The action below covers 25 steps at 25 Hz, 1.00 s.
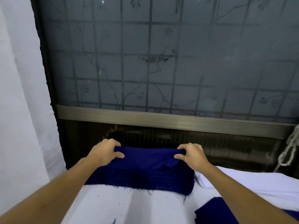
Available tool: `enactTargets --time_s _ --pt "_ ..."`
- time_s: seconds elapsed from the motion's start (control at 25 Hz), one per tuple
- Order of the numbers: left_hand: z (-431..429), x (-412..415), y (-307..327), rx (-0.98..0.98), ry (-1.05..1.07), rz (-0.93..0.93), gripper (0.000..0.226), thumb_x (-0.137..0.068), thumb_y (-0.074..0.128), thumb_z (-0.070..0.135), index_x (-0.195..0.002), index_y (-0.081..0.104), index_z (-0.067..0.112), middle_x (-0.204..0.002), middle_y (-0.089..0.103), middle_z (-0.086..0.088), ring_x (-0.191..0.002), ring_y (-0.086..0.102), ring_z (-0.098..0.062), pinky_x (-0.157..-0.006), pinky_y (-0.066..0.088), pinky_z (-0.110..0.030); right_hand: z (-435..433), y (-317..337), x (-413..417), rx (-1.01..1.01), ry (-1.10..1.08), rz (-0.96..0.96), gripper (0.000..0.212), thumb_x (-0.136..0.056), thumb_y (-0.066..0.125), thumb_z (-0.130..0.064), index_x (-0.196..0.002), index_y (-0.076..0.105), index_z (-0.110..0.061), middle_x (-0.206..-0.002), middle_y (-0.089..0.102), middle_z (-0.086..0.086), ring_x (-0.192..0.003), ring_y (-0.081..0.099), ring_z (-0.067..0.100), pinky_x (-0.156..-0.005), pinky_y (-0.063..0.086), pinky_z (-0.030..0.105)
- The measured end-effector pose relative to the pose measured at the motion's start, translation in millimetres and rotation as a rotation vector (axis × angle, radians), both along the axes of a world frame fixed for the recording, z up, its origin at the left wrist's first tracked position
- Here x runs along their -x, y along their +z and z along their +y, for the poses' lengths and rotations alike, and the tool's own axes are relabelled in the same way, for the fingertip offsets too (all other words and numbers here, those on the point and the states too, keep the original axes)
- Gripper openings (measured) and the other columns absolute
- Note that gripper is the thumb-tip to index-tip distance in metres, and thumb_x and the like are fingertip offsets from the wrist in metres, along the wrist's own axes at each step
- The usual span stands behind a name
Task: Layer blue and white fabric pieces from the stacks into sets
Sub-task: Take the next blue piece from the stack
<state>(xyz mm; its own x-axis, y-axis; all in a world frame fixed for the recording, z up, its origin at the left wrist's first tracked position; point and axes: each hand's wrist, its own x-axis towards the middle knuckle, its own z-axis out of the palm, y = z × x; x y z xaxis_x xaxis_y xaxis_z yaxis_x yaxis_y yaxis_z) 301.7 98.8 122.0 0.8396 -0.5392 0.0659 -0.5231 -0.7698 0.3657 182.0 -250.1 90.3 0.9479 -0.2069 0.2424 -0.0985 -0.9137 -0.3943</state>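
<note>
A thick stack of dark blue fabric (pixel 142 178) lies on the white-covered table, its frayed front edge facing me. My left hand (pixel 105 151) grips the far left edge of the top blue piece (pixel 145 157), fingers curled over it. At the far right edge my right hand (pixel 191 155) pinches the same piece, which is lifted a little off the stack. To the right lies a stack of white fabric (pixel 242 178). Another blue piece (pixel 215 210) shows at the lower right, partly under my right forearm.
A white cloth (pixel 129 206) covers the table, with loose blue threads on it. Behind the stacks stands a frosted window with a metal grille (pixel 161 62) and a dark sill. A white curtain (pixel 21 94) hangs at the left. A white rope (pixel 289 147) hangs at the right.
</note>
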Motion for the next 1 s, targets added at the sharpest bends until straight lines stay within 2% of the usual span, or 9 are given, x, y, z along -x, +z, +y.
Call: enactTargets --time_s 0.12,0.28,0.36,0.48,0.64,0.84,0.96,1.0 --pt "17.6 10.6 9.6 0.243 0.037 0.081 0.012 -0.097 0.066 0.03 -0.108 0.07 0.027 -0.102 0.071 0.006 -0.093 0.067 -0.009 -0.088 0.057 -0.032 -15.7 11.2 31.1 -0.09 -0.076 0.009 0.027 -0.091 0.071 -0.045 -0.113 0.071 -0.031 -0.11 0.071 -0.011 -0.117 0.058 0.022 -0.105 0.047 0.045" --pt "20.3 36.9 7.4 0.538 0.1 0.131 0.011 -0.1 0.061 0.021 -0.106 0.07 0.022 -0.105 0.071 0.003 -0.101 0.065 -0.014 -0.093 0.052 -0.032 -27.2 17.5 80.2 -0.366 -0.088 -0.059 0.011 -0.095 0.068 -0.033 -0.098 0.072 -0.024 -0.092 0.074 -0.005 -0.087 0.071 0.014 -0.077 0.063 0.035" --pt "16.1 55.7 0.9 0.629 0.127 0.161 0.011 -0.102 0.059 0.021 -0.105 0.068 0.023 -0.102 0.072 0.002 -0.098 0.067 -0.014 -0.086 0.052 -0.026 -29.3 16.3 110.9 -0.536 -0.1 -0.143 0.009 -0.097 0.065 -0.028 -0.095 0.072 -0.023 -0.089 0.076 -0.003 -0.082 0.074 0.014 -0.068 0.062 0.029" --pt "6.5 86.0 -12.6 0.599 0.163 0.076 0.016 -0.106 0.051 0.025 -0.101 0.066 0.025 -0.094 0.072 0.003 -0.09 0.068 -0.013 -0.076 0.052 -0.022 -30.7 6.8 150.4 -0.68 -0.148 -0.212 0.013 -0.101 0.06 -0.025 -0.1 0.072 -0.022 -0.092 0.076 -0.005 -0.088 0.073 0.016 -0.069 0.058 0.026" --pt "-11.9 125.6 -41.3 0.534 0.248 -0.033 0.02 -0.107 0.046 0.031 -0.101 0.063 0.022 -0.094 0.068 0.005 -0.085 0.065 -0.011 -0.077 0.057 -0.032 -28.8 -14.2 186.9 -0.728 -0.203 -0.226 0.016 -0.103 0.057 -0.023 -0.101 0.073 -0.022 -0.097 0.076 -0.005 -0.093 0.071 0.014 -0.079 0.057 0.029" --pt "-13.5 170.5 -79.0 0.409 0.254 0.057 0.03 -0.107 0.044 0.036 -0.093 0.064 0.018 -0.091 0.071 -0.003 -0.082 0.067 -0.019 -0.074 0.059 -0.043 -27.5 -42.5 238.2 -0.648 -0.211 -0.191 0.02 -0.102 0.058 -0.019 -0.091 0.075 -0.021 -0.088 0.076 -0.008 -0.087 0.07 0.011 -0.071 0.051 0.023" --pt "-3.7 191.8 -94.9 0.34 0.264 0.099 0.027 -0.105 0.049 0.041 -0.092 0.065 0.024 -0.093 0.071 0.001 -0.082 0.067 -0.019 -0.062 0.059 -0.038 -27.4 -62.7 271.1 -0.652 -0.201 -0.188 0.017 -0.1 0.063 -0.021 -0.089 0.074 -0.025 -0.086 0.076 -0.013 -0.087 0.07 0.007 -0.072 0.051 0.019" --pt "-0.1 198.3 -100.7 0.304 0.265 0.096 0.025 -0.104 0.051 0.042 -0.091 0.065 0.026 -0.095 0.07 0.002 -0.084 0.066 -0.019 -0.064 0.058 -0.037 -26.8 -71.2 282.4 -0.655 -0.204 -0.174 0.015 -0.099 0.064 -0.022 -0.089 0.074 -0.027 -0.087 0.075 -0.015 -0.088 0.07 0.006 -0.07 0.05 0.016"
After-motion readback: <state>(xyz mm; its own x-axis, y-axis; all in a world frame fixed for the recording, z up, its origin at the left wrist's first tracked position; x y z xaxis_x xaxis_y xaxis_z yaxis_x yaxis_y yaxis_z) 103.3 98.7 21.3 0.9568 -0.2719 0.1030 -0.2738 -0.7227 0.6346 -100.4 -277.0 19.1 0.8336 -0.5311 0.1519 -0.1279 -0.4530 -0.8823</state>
